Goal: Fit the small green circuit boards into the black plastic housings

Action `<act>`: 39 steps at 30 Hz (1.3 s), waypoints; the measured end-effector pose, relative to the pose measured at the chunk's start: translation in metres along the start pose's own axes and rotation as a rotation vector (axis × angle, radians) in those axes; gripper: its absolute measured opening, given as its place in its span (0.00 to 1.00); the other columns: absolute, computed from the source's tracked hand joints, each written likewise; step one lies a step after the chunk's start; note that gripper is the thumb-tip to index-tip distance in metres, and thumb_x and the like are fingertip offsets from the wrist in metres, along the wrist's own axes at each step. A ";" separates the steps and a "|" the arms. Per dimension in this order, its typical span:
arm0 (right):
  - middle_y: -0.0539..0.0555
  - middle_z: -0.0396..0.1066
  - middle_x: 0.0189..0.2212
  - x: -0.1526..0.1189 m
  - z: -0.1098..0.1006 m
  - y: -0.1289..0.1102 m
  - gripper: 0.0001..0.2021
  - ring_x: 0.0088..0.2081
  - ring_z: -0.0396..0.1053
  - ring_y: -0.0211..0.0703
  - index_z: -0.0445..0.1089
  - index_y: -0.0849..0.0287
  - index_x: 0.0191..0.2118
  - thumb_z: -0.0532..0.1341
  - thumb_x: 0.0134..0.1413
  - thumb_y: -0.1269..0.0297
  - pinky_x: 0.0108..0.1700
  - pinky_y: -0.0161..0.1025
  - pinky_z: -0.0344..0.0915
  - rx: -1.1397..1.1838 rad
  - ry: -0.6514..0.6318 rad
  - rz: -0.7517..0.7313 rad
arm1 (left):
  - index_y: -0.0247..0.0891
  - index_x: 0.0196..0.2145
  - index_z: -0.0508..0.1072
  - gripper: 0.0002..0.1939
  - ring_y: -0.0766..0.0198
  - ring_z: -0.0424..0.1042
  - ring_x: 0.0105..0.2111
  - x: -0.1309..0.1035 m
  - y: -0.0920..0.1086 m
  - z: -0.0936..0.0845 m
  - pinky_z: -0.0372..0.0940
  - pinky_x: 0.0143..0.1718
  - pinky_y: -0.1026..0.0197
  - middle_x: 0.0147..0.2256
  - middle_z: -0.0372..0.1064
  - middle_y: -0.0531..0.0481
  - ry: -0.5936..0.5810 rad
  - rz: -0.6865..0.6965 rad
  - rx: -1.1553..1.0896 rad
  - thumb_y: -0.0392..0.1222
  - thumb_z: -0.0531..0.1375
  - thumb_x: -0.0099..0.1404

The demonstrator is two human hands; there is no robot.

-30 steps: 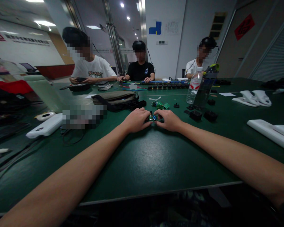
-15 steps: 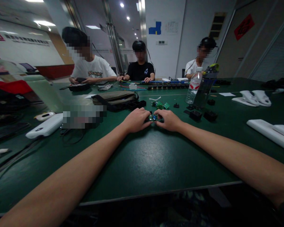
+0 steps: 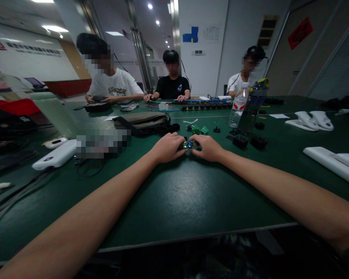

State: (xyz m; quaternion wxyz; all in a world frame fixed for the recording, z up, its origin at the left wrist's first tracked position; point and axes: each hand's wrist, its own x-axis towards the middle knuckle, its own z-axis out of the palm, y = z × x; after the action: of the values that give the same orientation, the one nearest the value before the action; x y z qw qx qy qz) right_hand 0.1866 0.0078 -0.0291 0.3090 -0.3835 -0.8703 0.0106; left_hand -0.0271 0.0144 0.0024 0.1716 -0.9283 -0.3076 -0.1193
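Between my two hands, just above the green table (image 3: pixel 189 197), is a small green circuit board (image 3: pixel 188 145) with blue and shiny parts on it. My left hand (image 3: pixel 169 148) pinches its left side between thumb and fingers. On the opposite side, my right hand (image 3: pixel 208 147) grips it the same way. Dark edges show around the board, but the fingers hide most of them. Loose green circuit boards (image 3: pixel 204 130) lie right behind my hands, beside a small black plastic part (image 3: pixel 216 130).
To the right stand a clear water bottle (image 3: pixel 235 112) and a dark bottle (image 3: pixel 251 106), with black box-like parts (image 3: pixel 240 142) before them. A grey-brown bag (image 3: pixel 142 121) lies left of centre, a white power bank (image 3: pixel 55 154) farther left. White moulded pieces (image 3: pixel 334 162) lie right. Several people sit around the table.
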 end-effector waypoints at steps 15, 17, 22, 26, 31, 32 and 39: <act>0.49 0.68 0.29 0.000 0.001 0.001 0.12 0.32 0.64 0.40 0.68 0.58 0.44 0.64 0.52 0.68 0.36 0.34 0.56 0.005 0.013 -0.020 | 0.36 0.40 0.70 0.13 0.55 0.70 0.39 0.000 0.001 0.001 0.61 0.39 0.55 0.35 0.73 0.44 0.013 -0.002 0.001 0.50 0.56 0.68; 0.49 0.68 0.29 0.000 0.001 0.001 0.12 0.32 0.64 0.40 0.68 0.59 0.44 0.64 0.52 0.68 0.36 0.34 0.56 0.006 0.012 -0.022 | 0.36 0.40 0.70 0.13 0.55 0.70 0.38 0.000 0.001 0.001 0.61 0.39 0.55 0.35 0.73 0.44 0.011 -0.003 -0.004 0.49 0.56 0.68; 0.49 0.68 0.29 0.000 0.001 0.001 0.13 0.32 0.64 0.40 0.68 0.59 0.44 0.64 0.52 0.68 0.36 0.35 0.55 0.001 0.016 -0.020 | 0.36 0.38 0.70 0.13 0.55 0.70 0.38 0.000 0.000 0.001 0.61 0.39 0.55 0.35 0.73 0.44 0.007 -0.005 -0.010 0.49 0.56 0.68; 0.49 0.68 0.29 0.000 0.001 0.001 0.12 0.32 0.64 0.40 0.68 0.59 0.44 0.64 0.52 0.68 0.36 0.35 0.55 0.008 0.016 -0.022 | 0.36 0.38 0.70 0.12 0.55 0.70 0.38 0.000 0.000 0.000 0.61 0.39 0.55 0.35 0.73 0.44 0.004 -0.004 -0.011 0.49 0.56 0.68; 0.49 0.67 0.29 0.000 0.001 0.002 0.12 0.32 0.64 0.39 0.68 0.59 0.44 0.64 0.52 0.68 0.36 0.35 0.55 0.004 0.015 -0.020 | 0.36 0.38 0.70 0.12 0.55 0.70 0.38 0.000 0.000 0.000 0.60 0.39 0.55 0.35 0.73 0.44 -0.001 -0.005 -0.005 0.49 0.56 0.68; 0.49 0.67 0.29 0.000 0.001 0.002 0.12 0.32 0.64 0.39 0.68 0.59 0.44 0.64 0.52 0.68 0.36 0.35 0.55 0.004 0.014 -0.019 | 0.36 0.38 0.70 0.13 0.54 0.70 0.38 0.000 0.000 0.001 0.60 0.39 0.55 0.35 0.73 0.44 0.001 -0.005 -0.001 0.49 0.56 0.68; 0.49 0.68 0.30 0.000 0.000 0.001 0.13 0.32 0.64 0.40 0.68 0.58 0.44 0.64 0.52 0.68 0.37 0.35 0.56 0.000 0.003 -0.014 | 0.36 0.39 0.71 0.13 0.54 0.70 0.39 0.000 0.000 0.001 0.61 0.39 0.55 0.35 0.74 0.44 0.004 0.002 0.012 0.49 0.56 0.68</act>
State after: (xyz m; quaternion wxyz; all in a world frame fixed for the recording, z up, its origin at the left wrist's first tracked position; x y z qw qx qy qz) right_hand 0.1871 0.0089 -0.0295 0.3102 -0.3774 -0.8725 0.0079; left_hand -0.0270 0.0147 0.0010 0.1781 -0.9273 -0.3069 -0.1190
